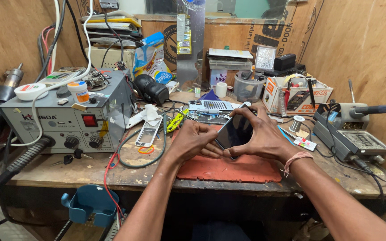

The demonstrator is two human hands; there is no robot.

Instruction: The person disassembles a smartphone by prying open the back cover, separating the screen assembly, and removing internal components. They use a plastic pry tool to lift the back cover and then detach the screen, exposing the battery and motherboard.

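Both of my hands grip a black smartphone [234,131] with a dark glossy screen, tilted upright above a red rubber mat [237,170]. My right hand [260,136] wraps the phone's top and right edge, fingers spread, a pink thread band on its wrist. My left hand [192,140] is closed in a fist at the phone's lower left edge, thumb pressing the side.
A grey hot-air rework station [65,118] with knobs and a hose stands left. A phone frame [148,132], green cable and keypad part lie behind the mat. A soldering station [351,140], solder spool and a cardboard tool box [296,93] sit right. A teal holder [89,203] hangs below the bench edge.
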